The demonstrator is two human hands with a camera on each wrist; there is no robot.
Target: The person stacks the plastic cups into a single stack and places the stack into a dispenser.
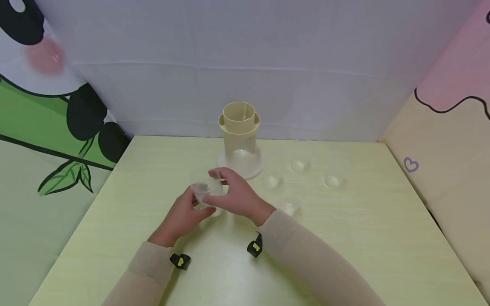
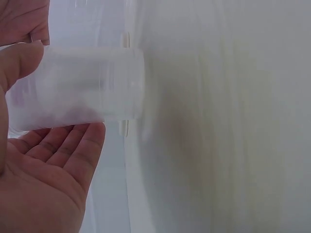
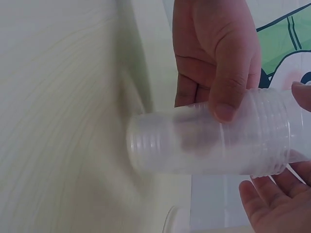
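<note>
Work looks midway, some nesting apparently done: left hand [image 1: 183, 216] and right hand [image 1: 238, 193], both grips closed round one clear stack [image 1: 202, 189] over the surface [image 1: 218, 272], near the stand [image 1: 239, 139], four loose cups [image 1: 272, 181] sitting apart rightward, seemingly left to handle.

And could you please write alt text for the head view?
A person's left hand and right hand hold a clear cup or nested cups over a pale table. Behind is a cream cylindrical container; other clear cups are to the right.
</note>
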